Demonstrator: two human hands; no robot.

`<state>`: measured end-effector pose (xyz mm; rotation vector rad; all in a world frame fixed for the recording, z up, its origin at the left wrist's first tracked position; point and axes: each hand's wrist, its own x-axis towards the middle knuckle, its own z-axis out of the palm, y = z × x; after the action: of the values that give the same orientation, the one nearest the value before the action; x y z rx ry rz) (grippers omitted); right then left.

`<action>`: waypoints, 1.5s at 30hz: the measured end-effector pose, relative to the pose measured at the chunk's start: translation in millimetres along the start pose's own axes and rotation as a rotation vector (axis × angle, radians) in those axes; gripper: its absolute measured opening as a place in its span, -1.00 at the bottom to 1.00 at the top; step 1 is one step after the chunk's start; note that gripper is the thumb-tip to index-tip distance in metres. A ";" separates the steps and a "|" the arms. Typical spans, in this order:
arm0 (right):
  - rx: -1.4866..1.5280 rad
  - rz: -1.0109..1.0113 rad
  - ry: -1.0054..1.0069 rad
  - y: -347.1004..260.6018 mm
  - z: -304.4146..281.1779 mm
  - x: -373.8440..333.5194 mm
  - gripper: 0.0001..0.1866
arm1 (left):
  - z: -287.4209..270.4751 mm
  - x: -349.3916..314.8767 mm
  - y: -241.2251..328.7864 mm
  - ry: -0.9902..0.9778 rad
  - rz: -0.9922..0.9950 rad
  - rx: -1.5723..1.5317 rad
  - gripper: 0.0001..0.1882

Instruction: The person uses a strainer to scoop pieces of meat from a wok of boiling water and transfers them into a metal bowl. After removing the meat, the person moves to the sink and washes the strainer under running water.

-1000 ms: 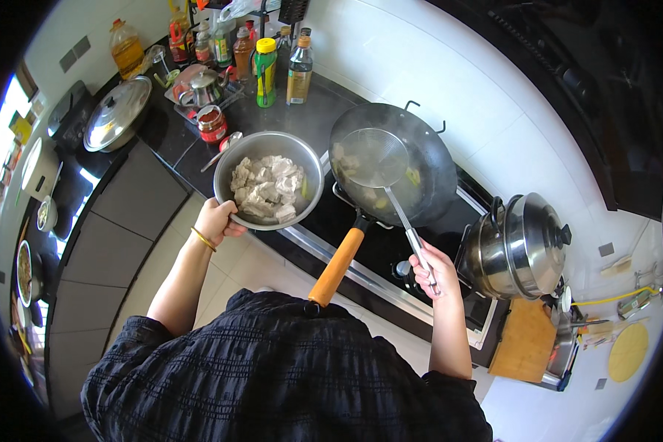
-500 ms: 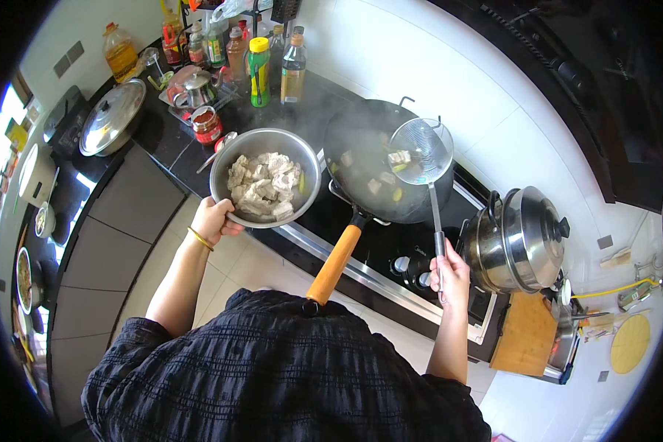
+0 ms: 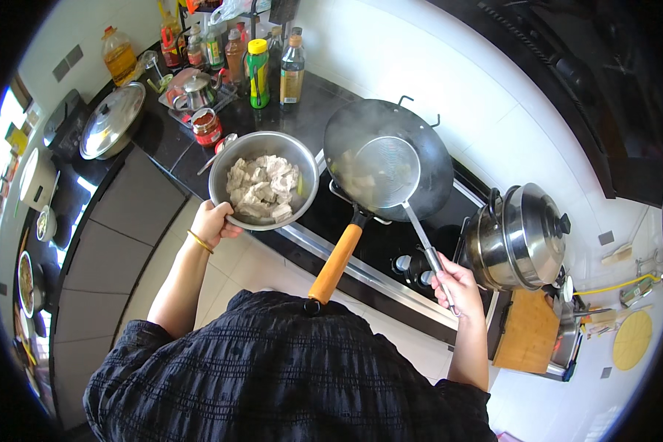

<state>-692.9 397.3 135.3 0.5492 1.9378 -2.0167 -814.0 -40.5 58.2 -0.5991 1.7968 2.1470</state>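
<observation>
My left hand (image 3: 217, 222) grips the rim of a round steel bowl (image 3: 307, 166), left of the wok. Pale chunks of cooked meat (image 3: 265, 188) fill its middle, with a yellow-green strip beside them. In my right hand (image 3: 457, 283) is the handle of a mesh skimmer (image 3: 388, 171). Its round mesh head is over or in the steaming wok (image 3: 438, 166); steam hides how deep it sits. A few pale pieces show dimly left of the mesh. The wok's wooden handle (image 3: 335, 265) points toward me.
A lidded steel steamer pot (image 3: 527, 236) stands right of the wok on the stove. Several sauce bottles (image 3: 291, 70) and a red-labelled jar (image 3: 207, 127) stand on the black counter behind the bowl. A large lidded pan (image 3: 114, 121) sits farther left. A wooden board (image 3: 524, 331) is at right.
The skimmer's head has swung left and toward me across the wok, and the pieces seen on it no longer show there. My right hand has shifted slightly right and nearer; the bowl has barely moved.
</observation>
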 end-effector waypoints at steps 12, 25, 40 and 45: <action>0.688 0.159 -0.314 4.5 19.6 23.1 -0.67 | 2.6 -1.2 -2.8 -0.018 0.003 0.001 -0.75; 0.192 -0.173 0.063 14.7 19.4 49.3 -0.57 | 2.3 -8.3 0.2 0.002 0.006 -0.008 -0.74; 0.289 0.012 -0.160 6.6 23.0 51.7 -0.60 | -0.3 -7.4 -1.6 -0.005 -0.001 -0.012 -0.75; 0.564 0.072 -0.252 10.3 5.7 41.2 -0.61 | -1.0 -5.7 -2.0 -0.008 -0.006 -0.022 -0.75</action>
<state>-725.0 393.2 107.3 0.4454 1.1823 -2.4456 -808.0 -40.8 59.1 -0.5988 1.7673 2.1646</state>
